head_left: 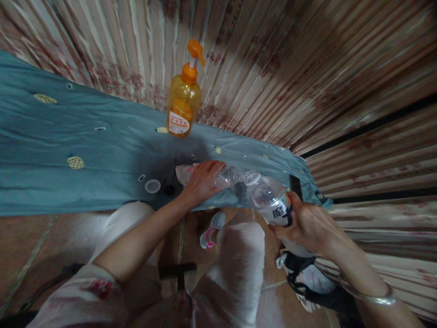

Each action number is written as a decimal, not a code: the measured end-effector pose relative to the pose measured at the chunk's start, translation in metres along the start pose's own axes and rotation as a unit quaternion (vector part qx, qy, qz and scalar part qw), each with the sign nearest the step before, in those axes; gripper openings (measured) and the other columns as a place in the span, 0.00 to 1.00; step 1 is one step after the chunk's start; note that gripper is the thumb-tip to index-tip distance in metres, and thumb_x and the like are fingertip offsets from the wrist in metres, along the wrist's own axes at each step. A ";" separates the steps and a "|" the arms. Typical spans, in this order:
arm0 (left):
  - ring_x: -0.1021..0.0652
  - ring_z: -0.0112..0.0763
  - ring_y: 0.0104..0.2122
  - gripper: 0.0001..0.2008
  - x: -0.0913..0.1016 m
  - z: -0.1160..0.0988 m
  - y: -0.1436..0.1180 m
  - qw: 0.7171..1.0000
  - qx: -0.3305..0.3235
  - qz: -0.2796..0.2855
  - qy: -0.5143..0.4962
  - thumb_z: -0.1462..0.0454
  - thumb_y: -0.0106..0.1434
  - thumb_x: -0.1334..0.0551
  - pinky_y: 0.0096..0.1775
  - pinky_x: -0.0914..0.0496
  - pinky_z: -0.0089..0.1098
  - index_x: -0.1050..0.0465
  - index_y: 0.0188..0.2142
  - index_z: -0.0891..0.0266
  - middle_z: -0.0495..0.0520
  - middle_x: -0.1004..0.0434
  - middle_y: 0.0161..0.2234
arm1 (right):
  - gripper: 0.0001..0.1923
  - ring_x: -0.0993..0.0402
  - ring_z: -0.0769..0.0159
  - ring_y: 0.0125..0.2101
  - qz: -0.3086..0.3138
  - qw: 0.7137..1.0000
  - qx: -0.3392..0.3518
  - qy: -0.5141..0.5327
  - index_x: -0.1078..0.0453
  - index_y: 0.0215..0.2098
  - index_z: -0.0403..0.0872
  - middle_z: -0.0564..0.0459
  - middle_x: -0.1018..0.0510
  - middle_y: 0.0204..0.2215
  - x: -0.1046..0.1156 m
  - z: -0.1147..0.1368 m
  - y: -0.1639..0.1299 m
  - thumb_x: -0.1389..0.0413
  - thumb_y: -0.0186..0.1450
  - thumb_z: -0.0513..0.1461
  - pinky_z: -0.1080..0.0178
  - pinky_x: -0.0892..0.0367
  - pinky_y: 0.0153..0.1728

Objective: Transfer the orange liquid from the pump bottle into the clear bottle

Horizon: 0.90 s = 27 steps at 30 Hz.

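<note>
My left hand [203, 180] is wrapped round a clear plastic bottle [227, 176] that lies tilted low over the blue cloth, its neck toward the right. In my right hand [307, 223] is a larger clear bottle [268, 193] with a black-and-white printed label, tipped so its mouth points up and left. The two bottle mouths meet, or nearly so; the exact contact is too small to tell. A white round cap [152, 186] and a small black cap [169, 189] lie on the cloth left of my left hand.
An orange pump bottle [183, 102] stands at the back of the blue cloth [112, 150], near the pleated curtain [256, 77]. A dark flat object [295, 186] lies beyond my right hand. Below are my knees and a bag-like dark bundle [307, 275] on the tiled floor.
</note>
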<state>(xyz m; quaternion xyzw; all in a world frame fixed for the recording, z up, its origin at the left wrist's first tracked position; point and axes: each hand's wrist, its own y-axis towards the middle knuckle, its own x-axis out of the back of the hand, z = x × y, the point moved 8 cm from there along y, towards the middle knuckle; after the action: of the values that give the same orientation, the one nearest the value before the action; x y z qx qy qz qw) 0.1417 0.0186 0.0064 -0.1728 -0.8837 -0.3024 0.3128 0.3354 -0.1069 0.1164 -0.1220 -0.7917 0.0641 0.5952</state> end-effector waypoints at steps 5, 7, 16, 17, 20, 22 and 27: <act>0.24 0.47 0.56 0.32 0.001 -0.001 0.000 1.000 -0.009 -0.002 -0.004 0.65 0.54 0.28 0.57 0.31 0.46 0.33 0.58 0.59 0.60 0.25 0.56 | 0.25 0.19 0.49 0.27 -0.001 1.000 0.002 0.000 0.36 0.46 0.46 0.48 0.20 0.23 -0.001 0.000 -0.001 0.42 0.56 0.52 0.62 0.44 0.24; 0.24 0.47 0.56 0.32 0.001 -0.001 0.000 1.000 -0.009 -0.001 -0.003 0.65 0.54 0.28 0.57 0.31 0.46 0.33 0.58 0.60 0.60 0.25 0.56 | 0.25 0.19 0.50 0.27 -0.008 1.000 0.003 0.001 0.36 0.46 0.47 0.49 0.20 0.23 0.001 0.000 0.000 0.42 0.56 0.52 0.62 0.45 0.24; 0.25 0.48 0.56 0.32 -0.001 0.001 0.000 1.000 -0.001 0.002 -0.002 0.64 0.55 0.29 0.57 0.31 0.48 0.34 0.58 0.59 0.61 0.25 0.56 | 0.25 0.18 0.48 0.28 -0.001 1.000 -0.004 -0.001 0.36 0.45 0.47 0.48 0.19 0.24 0.001 0.000 0.000 0.41 0.56 0.52 0.61 0.42 0.25; 0.25 0.48 0.56 0.32 -0.001 0.001 0.000 1.000 -0.002 0.001 -0.004 0.64 0.55 0.29 0.57 0.31 0.49 0.34 0.58 0.59 0.60 0.25 0.56 | 0.25 0.19 0.48 0.28 -0.001 1.000 -0.005 -0.001 0.36 0.45 0.47 0.49 0.19 0.23 0.001 0.000 0.001 0.41 0.55 0.52 0.61 0.42 0.25; 0.25 0.49 0.56 0.31 0.000 0.000 0.000 1.000 -0.007 0.002 -0.006 0.63 0.56 0.30 0.57 0.30 0.49 0.34 0.59 0.58 0.60 0.25 0.56 | 0.25 0.19 0.48 0.27 0.004 1.000 -0.010 -0.001 0.36 0.45 0.47 0.49 0.20 0.22 0.001 0.001 0.001 0.41 0.55 0.52 0.61 0.42 0.25; 0.25 0.49 0.56 0.31 0.000 0.000 0.000 1.000 -0.008 0.003 -0.006 0.64 0.55 0.30 0.57 0.30 0.48 0.34 0.58 0.58 0.60 0.25 0.56 | 0.25 0.19 0.48 0.28 0.006 1.000 -0.011 -0.002 0.36 0.45 0.47 0.49 0.20 0.22 0.002 0.001 0.001 0.42 0.55 0.52 0.61 0.42 0.25; 0.25 0.48 0.56 0.32 0.000 0.001 0.000 1.000 -0.001 0.004 -0.003 0.65 0.55 0.29 0.57 0.31 0.48 0.34 0.58 0.59 0.61 0.25 0.56 | 0.24 0.18 0.48 0.28 0.009 1.000 -0.006 -0.008 0.36 0.44 0.47 0.49 0.19 0.23 0.002 0.001 0.001 0.42 0.56 0.52 0.61 0.42 0.25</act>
<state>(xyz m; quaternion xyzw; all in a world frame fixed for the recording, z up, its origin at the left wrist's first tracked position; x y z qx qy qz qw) 0.1413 0.0189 0.0056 -0.1776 -0.8836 -0.3015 0.3111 0.3338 -0.1057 0.1174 -0.1322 -0.7956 0.0657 0.5876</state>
